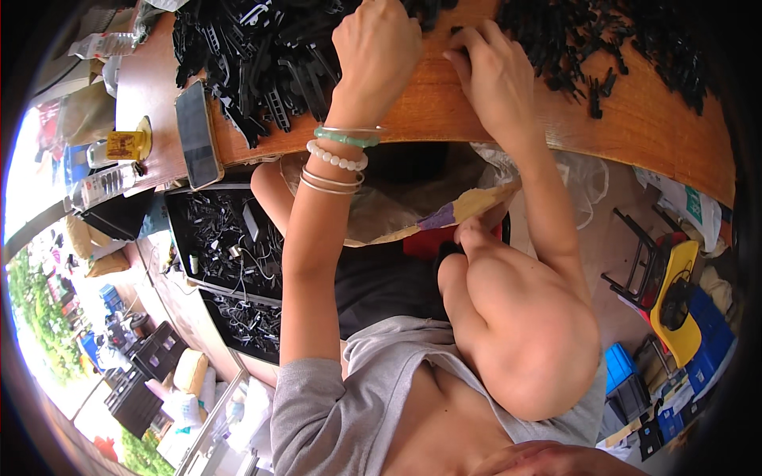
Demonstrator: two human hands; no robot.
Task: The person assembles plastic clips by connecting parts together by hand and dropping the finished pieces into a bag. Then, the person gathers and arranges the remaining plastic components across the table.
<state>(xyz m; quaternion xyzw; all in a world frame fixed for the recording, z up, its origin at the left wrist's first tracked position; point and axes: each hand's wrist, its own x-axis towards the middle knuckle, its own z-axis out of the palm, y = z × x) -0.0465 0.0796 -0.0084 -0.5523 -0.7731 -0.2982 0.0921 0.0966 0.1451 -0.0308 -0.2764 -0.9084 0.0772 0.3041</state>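
Note:
My left hand [378, 51] is closed at the top edge, over the right side of a heap of long black plastic parts [266, 67]. Its fingertips are hidden, so what they hold does not show. My right hand [500, 83] has its fingers curled above the bare wood between the two heaps. A small black plastic part [456, 30] shows at its fingertips. To the right of this hand spreads a heap of smaller black plastic parts [571, 47]. Below both hands, an open bag [381, 214] with a tan and purple edge hangs under the table's front edge.
A phone [198, 135] lies on the wooden table [635, 119], left of the long parts. Black trays [182, 238] full of small black parts and cables stand below on the left. My raised knee [540, 341] is near my right forearm. A yellow chair [679, 301] stands at the right.

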